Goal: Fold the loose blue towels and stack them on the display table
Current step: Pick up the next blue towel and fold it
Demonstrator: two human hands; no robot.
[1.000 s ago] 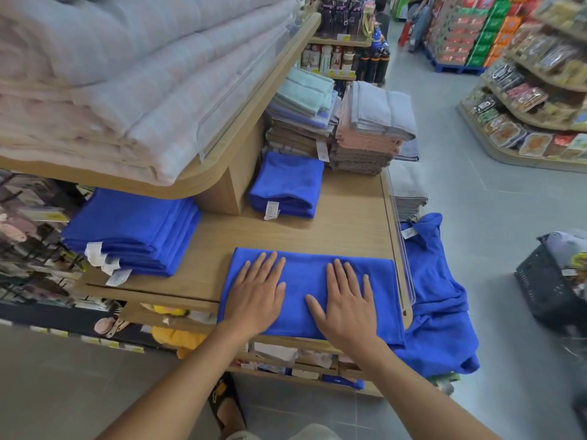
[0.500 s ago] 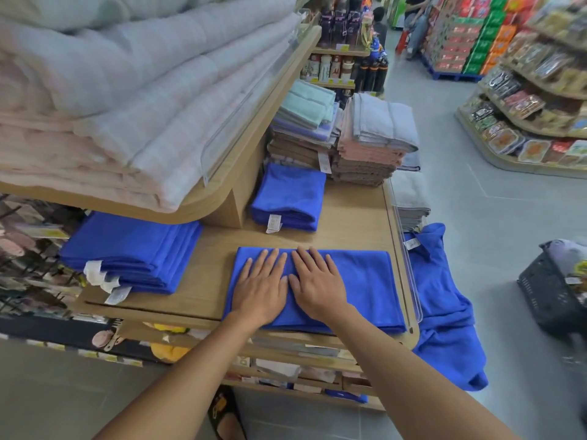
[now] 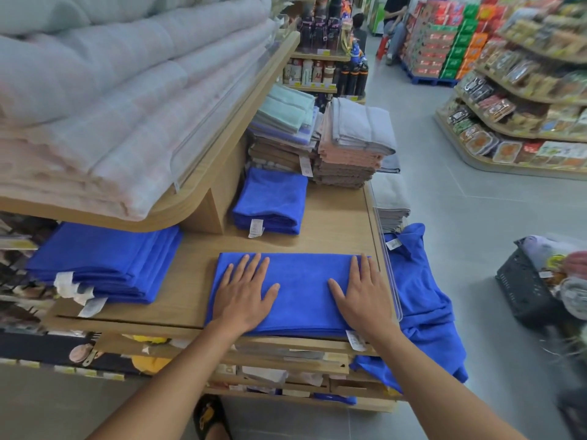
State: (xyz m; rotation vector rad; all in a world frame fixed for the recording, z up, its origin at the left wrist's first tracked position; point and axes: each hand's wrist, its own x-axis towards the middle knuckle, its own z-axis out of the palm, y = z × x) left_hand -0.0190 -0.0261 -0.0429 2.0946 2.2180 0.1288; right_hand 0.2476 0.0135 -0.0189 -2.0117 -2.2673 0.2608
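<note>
One folded blue towel [image 3: 301, 290] lies at lower centre on the wooden display table [image 3: 333, 223]. The left hand [image 3: 244, 293] and right hand [image 3: 365, 296] press flat on its two ends, fingers spread. Two more blue piles sit behind: left stack [image 3: 104, 262], centre stack [image 3: 270, 198]. One loose blue heap [image 3: 422, 300] hangs at lower right.
</note>
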